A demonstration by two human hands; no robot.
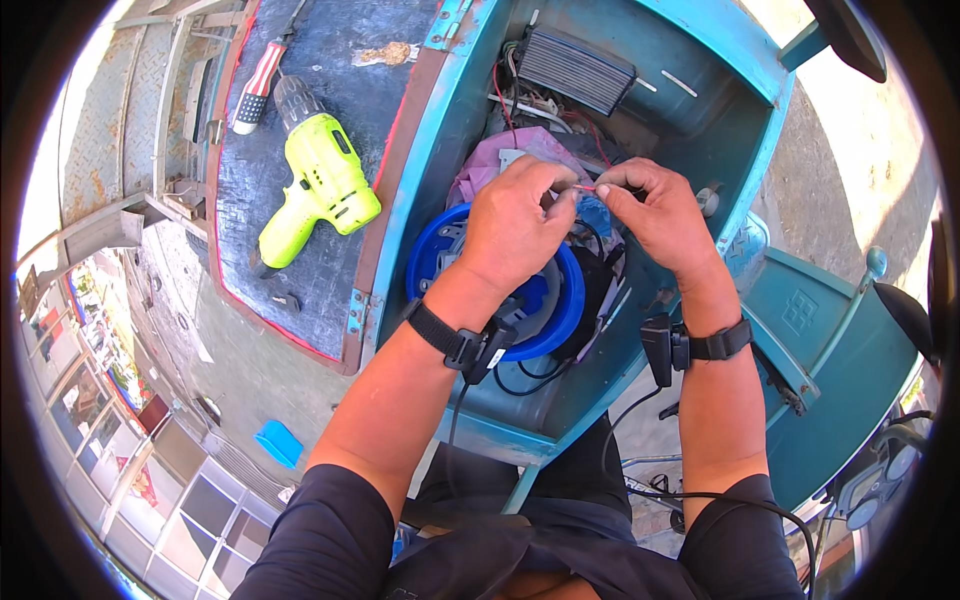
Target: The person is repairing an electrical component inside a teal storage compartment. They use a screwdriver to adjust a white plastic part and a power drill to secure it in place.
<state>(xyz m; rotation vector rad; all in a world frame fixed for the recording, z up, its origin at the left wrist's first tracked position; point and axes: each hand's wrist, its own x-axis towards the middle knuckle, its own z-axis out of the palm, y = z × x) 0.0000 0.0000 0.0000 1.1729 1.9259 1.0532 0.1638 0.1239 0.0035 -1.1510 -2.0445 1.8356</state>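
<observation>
Thumb and fingertips closed, my left hand (515,225) pinches one end of a short stretch of thin red wire (586,187). Facing it, my right hand (655,215) grips the wire's other side the same way. Both hands are over an open teal metal box (470,395). Below them lie an upturned blue hard hat (425,265), a pink cloth (490,160) and a dark bag (592,290). Red leads run down from a finned grey controller box (575,68) at the box's far wall. My fingers hide the wire's ends.
Left of the box, its hinged padded lid (330,290) lies open, carrying a lime-green cordless drill (325,180) and a screwdriver (258,85) with a flag-patterned handle. A teal metal panel (830,340) stands at right. Black cables (450,425) hang from my wrist straps.
</observation>
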